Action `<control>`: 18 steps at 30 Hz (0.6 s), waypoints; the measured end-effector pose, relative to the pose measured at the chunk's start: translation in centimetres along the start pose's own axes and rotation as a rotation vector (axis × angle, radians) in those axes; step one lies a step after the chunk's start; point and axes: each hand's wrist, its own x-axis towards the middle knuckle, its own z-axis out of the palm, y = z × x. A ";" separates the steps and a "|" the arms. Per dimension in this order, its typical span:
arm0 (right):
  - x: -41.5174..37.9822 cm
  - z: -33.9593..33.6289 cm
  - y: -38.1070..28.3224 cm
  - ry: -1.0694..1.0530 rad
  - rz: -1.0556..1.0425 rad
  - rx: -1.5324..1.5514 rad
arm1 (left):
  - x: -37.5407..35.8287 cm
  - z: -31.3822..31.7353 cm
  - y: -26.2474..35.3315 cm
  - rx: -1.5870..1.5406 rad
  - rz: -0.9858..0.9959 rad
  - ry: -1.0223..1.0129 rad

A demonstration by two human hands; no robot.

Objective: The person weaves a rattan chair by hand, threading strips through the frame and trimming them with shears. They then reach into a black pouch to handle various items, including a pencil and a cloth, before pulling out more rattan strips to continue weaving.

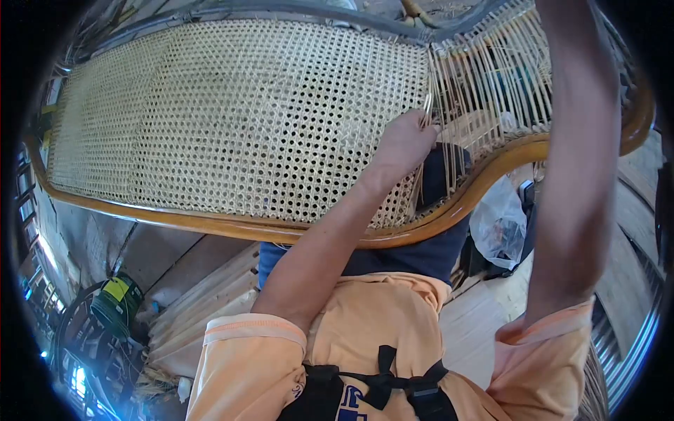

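Note:
My left hand (407, 144) is closed at the border between the finished weave and the loose strands. A pale cane strand (428, 104) sticks up from its fingers; the exact grip is partly hidden. Under the hand lies the woven cane panel (232, 119), an open mesh with small holes, set in a curved, varnished wooden frame (189, 216). To the right of my hand, long unwoven cane strands (484, 84) run across the frame with gaps between them. My right forearm (583, 140) reaches up over the right part of the frame, and its hand is beyond the top edge of the view.
The frame rests over my lap. A clear plastic bag (498, 224) lies below its right curve, beside a dark object (525, 210). At lower left are a green container (116, 305) and wooden slats (203, 288). A grey rail (295, 10) runs along the frame's far side.

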 end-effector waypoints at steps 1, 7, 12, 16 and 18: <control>-1.5 -0.8 -1.4 -0.010 0.044 0.058 | -0.1 -0.7 0.7 -0.005 -0.049 -0.081; -13.3 -8.0 -0.4 0.056 0.332 0.032 | 1.2 -5.2 1.7 0.037 -0.110 0.153; -24.5 -13.5 -0.1 0.342 0.665 0.534 | 6.5 -4.1 0.9 0.657 0.487 0.228; -30.6 -16.1 0.0 0.442 0.863 0.553 | 8.3 -3.1 1.1 0.802 0.421 0.069; -32.7 -16.0 -0.1 0.406 0.992 0.548 | 8.7 -2.7 1.1 0.813 0.435 0.104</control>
